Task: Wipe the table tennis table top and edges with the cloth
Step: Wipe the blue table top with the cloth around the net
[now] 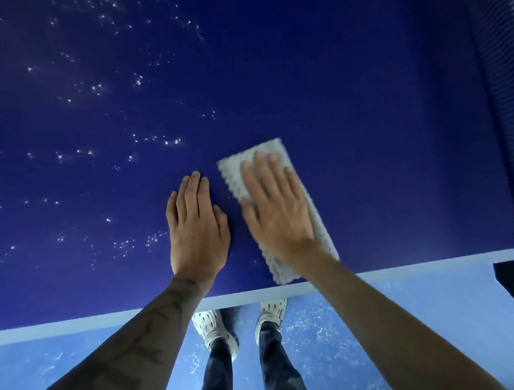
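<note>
Much open table [333, 73] beyond; right hand [277, 211] seemingly presses cloth [234, 178] near edge [400, 272]

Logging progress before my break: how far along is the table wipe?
Partly done. The table top between the cloth and the net shows no specks, so it looks wiped. In hand: the right hand presses flat on the cloth near the white edge line; the left hand rests flat beside it. Left: the white specks across the left side, and likely the edges.

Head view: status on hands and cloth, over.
Right hand flat, pressing grey cloth on blue table top. Left hand flat on top beside it. White specks at left; nothing blocking.
</note>
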